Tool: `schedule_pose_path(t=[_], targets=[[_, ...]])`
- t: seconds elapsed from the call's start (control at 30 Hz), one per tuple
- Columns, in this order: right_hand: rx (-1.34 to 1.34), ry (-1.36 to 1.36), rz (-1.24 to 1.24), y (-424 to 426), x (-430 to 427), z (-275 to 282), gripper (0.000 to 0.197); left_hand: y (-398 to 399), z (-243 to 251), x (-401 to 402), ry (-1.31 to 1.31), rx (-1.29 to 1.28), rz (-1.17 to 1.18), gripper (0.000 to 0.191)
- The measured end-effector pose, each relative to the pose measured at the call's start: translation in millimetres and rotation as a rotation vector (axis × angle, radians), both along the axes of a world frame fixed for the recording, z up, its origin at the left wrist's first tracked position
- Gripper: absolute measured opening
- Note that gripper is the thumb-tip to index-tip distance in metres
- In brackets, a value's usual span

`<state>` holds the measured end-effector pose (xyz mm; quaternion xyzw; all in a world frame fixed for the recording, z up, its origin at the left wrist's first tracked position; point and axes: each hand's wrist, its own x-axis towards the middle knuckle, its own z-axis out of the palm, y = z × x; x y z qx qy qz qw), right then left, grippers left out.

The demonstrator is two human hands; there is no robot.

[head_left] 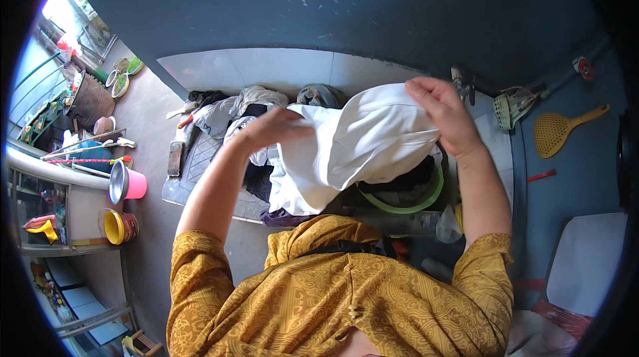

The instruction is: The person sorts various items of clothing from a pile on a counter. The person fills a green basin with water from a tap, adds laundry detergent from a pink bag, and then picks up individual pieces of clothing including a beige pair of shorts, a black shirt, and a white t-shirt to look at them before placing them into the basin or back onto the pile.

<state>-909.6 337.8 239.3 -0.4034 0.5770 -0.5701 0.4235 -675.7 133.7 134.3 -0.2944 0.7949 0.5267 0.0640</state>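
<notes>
A white cloth garment [379, 132] hangs spread out in front of me, loosely folded and wrinkled. My right hand [442, 114] grips its upper right edge between thumb and fingers. At the cloth's left side is my left hand [279, 129], slightly blurred, with its fingertips against or over the fabric; whether it pinches the fabric is unclear. Behind and below the garment, a green basin [407, 204] holds dark cloth and is partly hidden. To the left, a heap of grey and dark clothes [259, 97] lies on a stone washing slab [199, 159].
A scrubbing brush [174, 157] lies at the slab's left end. A tap [457, 77] sticks out by the tiled wall. A yellow strainer [551, 132] and a green plastic basket [504, 109] hang at right. Pink [136, 183] and yellow [114, 227] buckets stand at left.
</notes>
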Motion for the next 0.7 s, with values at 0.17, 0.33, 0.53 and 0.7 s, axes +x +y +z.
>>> schedule_pose_path(t=[0.17, 0.33, 0.53, 0.7], targets=[[0.114, 0.510, 0.148, 29.3, -26.4, 22.8, 0.034, -40.5, 40.2, 2.0, 0.559, 0.072, 0.368, 0.033], [0.474, 1.039, 0.021, 62.6, -75.8, 19.7, 0.039, -5.2, 134.9, -55.2, 0.875, -0.100, 0.235, 0.020], [-0.188, -0.072, -0.342, 122.9, -123.8, 40.0, 0.044, 23.3, 180.7, -97.6, 0.915, -0.182, 0.039, 0.016], [-0.107, 0.049, -0.455, 130.0, -131.7, 42.4, 0.044, 13.5, 167.2, -124.4, 0.879, -0.071, 0.265, 0.026]])
